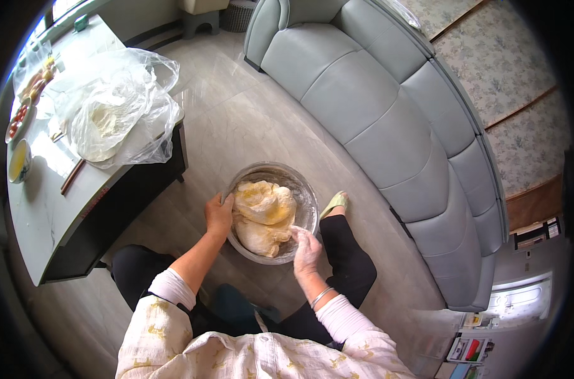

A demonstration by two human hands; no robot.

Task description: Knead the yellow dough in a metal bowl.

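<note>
A large metal bowl [310, 208] is in front of me, its inner wall smeared with flour. Inside lies a lump of soft dough [263, 213], folded over itself, with yellow patches that look like egg or oil. My left hand [218, 215] grips the bowl's left rim, thumb towards the inside. At the lower right, my right hand [307, 248] is dusted with flour, and its fingertips pinch the dough's edge. What supports the bowl from below is hidden.
On the marble-topped table [40, 227] to my left are a plastic bag of flour [104, 121], brown chopsticks [72, 176], a bowl of yellow liquid [20, 162] and a dish of small red fruit [18, 122]. A grey leather sofa [363, 104] curves along the right.
</note>
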